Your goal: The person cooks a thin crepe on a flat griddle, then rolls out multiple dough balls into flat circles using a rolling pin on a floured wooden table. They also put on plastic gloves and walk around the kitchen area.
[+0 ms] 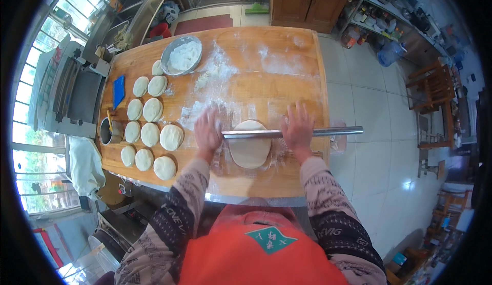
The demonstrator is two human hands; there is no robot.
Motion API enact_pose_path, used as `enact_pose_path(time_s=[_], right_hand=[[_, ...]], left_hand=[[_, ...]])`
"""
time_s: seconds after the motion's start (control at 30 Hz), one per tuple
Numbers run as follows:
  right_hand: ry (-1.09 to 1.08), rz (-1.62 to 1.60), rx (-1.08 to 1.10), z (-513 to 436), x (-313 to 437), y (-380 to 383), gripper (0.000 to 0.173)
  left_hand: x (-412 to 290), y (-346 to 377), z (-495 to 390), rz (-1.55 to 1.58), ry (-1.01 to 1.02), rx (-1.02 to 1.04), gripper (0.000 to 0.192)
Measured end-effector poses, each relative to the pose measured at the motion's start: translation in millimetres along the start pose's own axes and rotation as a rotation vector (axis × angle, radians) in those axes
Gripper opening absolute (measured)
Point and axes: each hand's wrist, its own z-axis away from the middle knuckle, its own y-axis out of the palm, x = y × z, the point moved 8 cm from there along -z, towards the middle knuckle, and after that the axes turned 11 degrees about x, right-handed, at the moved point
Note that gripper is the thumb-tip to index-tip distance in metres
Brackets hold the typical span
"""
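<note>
A metal rolling pin [253, 134] lies crosswise over a flattened oval of dough [250, 152] on a floured wooden worktable [284, 185]. My left hand [208, 131] rests over the pin's left end, its fingers stretched forward and slightly blurred. On the pin just right of the dough, my right hand [299, 127] presses with its palm, fingers extended past it. The pin's right end juts beyond the table edge. To the left sit several round dough pieces [150, 134] in rough rows. Loose flour [219, 70] is spread ahead of my left hand.
A metal bowl of flour [185, 54] stands at the back left of the table. Near the left edge are a blue scraper [118, 91] and a metal pot [111, 131] with a yellow handle in it. A dough machine [77, 93] adjoins that side. Wooden chairs [434, 89] stand right.
</note>
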Motion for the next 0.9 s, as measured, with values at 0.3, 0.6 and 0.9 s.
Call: enact_pose_path(time_s=[0.3, 0.6, 0.9], right_hand=[[-0.356, -0.188, 0.155, 108, 23, -17, 0.044], [-0.389, -0.294, 0.289, 229, 28, -59, 0.04], [-0.027, 0.066, 0.03, 138, -43, -47, 0.05]], left_hand=[[-12, 59, 8, 0.338, -0.452, 0.608, 0.056], [-176, -29, 56, 0.684, 0.151, 0.76, 0.058], [-120, 26, 63, 0.064, 0.092, 0.255, 0.061]])
